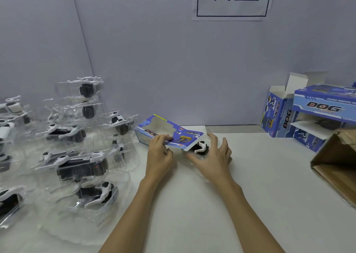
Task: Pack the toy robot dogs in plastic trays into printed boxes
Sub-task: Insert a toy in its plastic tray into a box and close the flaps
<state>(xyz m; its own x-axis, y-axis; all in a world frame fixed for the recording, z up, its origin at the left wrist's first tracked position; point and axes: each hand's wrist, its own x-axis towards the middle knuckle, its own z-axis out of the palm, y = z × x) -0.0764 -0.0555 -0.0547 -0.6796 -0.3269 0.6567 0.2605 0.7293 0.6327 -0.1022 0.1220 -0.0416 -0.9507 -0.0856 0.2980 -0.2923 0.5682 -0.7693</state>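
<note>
A blue printed box [169,132] marked DOG lies on its side on the white table, its open end facing right. My left hand [159,152] grips the box at its near edge, thumb on top. A black and white toy robot dog [201,147] in a clear plastic tray sticks out of the box's open end. My right hand [213,156] is against the tray's outer end with fingers spread and nearly straight. Much of the tray is hidden inside the box and behind my right hand.
Several robot dogs in clear trays [77,156] are piled on the left of the table. Blue printed boxes [312,114] stand stacked at the back right, some with open flaps. A brown cardboard carton [337,166] lies open at the right edge.
</note>
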